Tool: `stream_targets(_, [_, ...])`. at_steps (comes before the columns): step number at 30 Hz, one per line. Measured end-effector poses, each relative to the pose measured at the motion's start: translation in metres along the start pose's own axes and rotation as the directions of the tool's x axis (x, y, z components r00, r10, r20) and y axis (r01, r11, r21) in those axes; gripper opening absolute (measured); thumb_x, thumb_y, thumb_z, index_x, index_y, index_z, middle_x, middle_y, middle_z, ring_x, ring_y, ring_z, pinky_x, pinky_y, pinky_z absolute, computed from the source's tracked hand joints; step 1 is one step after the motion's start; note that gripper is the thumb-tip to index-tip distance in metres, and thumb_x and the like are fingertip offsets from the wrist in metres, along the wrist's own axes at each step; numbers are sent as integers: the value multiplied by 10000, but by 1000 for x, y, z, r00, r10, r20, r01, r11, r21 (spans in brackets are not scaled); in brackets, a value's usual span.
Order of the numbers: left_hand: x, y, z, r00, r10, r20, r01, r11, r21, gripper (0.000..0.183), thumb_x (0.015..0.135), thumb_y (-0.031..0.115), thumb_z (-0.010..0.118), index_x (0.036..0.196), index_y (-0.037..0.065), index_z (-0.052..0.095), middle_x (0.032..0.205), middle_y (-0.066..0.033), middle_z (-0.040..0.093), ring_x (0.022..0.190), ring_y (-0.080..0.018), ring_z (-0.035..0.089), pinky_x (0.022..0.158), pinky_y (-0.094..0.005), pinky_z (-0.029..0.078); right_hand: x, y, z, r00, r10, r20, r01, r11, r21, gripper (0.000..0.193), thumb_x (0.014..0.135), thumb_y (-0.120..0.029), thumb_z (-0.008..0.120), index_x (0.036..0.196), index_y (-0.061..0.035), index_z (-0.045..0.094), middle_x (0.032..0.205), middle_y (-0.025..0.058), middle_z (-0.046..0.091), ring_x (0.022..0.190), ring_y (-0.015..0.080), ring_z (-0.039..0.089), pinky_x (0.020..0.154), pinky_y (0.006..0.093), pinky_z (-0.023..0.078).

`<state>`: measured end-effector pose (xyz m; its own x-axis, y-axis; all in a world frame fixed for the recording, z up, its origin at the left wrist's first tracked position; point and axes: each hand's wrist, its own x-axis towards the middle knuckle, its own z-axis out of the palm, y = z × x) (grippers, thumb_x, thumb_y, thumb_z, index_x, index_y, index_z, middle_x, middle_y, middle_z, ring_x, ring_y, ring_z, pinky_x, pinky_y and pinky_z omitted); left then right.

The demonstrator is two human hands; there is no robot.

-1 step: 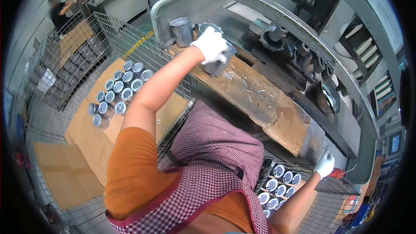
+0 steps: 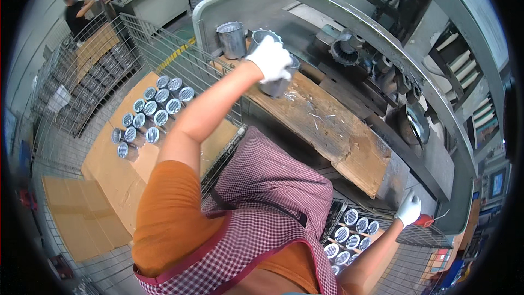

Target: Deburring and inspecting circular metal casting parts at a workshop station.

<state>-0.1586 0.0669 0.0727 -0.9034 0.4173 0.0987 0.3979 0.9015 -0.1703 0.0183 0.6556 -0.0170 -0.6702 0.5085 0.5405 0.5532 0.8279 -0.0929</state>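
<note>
My left hand (image 2: 271, 60), in a white glove, is closed on a grey metal cylinder (image 2: 275, 86) at the left end of the cardboard-covered ledge. Its fingers hide much of the cylinder's upper part. Just behind the hand shows the toothed rim of a second metal cylinder (image 2: 267, 35), and to its left stands another open-topped cylinder (image 2: 231, 41). Far to the right, my right hand (image 2: 409, 209), gloved in white too, is curled at the machine's near edge, beside a red object (image 2: 424, 220). Whatever its fingers hold is hidden.
Metal scraps lie on the worn cardboard (image 2: 327, 125). Beyond it stands a press (image 2: 376, 71) with a toothed round part (image 2: 345, 49). Slotted metal cylinders (image 2: 153, 108) stand in rows on cardboard at left; more (image 2: 349, 235) sit at lower right. A person (image 2: 76, 13) works behind wire cages.
My left hand and the cylinder have shifted very slightly to the right. My right hand stays in place.
</note>
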Motion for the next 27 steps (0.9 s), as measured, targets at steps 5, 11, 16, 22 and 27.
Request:
stream_targets(5, [20,39,26,935,-301,-188,254,938,-237,434,883,506,515,965,122,700,955,-118,665,905,-297,656,778,-422,498,1,-2,3,998,-51,-25,52,998,35,492,914,-449,544,783,2,694,799,188,647,694,373,619,624,465,452])
stream_targets(11, [3,-21,-2,860,-381,-338,300,915,-268,330,878,303,533,1168,190,643,1143,-125,652,1020,-296,631,872,-438,478,-2,-1,-1,1000,-16,-23,17,999,46,494,912,-446,547,786,9,693,811,202,650,712,382,623,631,467,455])
stream_targets(16, [-21,-84,19,972,-229,59,225,972,64,359,811,191,570,1150,269,659,1330,7,558,1253,-240,473,999,-452,393,1,-3,3,999,-4,-37,6,998,55,504,910,-454,548,792,13,695,818,205,654,715,380,626,629,466,454])
stream_targets(22, [-32,-56,41,856,-187,-482,160,982,-96,267,796,147,568,1024,185,702,1174,-58,639,1066,-261,588,875,-396,477,2,-2,6,998,-9,-56,13,997,70,529,916,-477,531,799,12,695,841,200,663,721,385,626,641,471,454])
stream_targets(27, [-38,47,23,608,-389,-692,-42,855,-517,155,822,197,569,869,146,708,846,-84,691,820,-261,666,677,-401,529,4,-1,7,994,101,44,-105,990,97,571,912,-526,517,809,6,695,858,192,675,728,379,630,651,479,454])
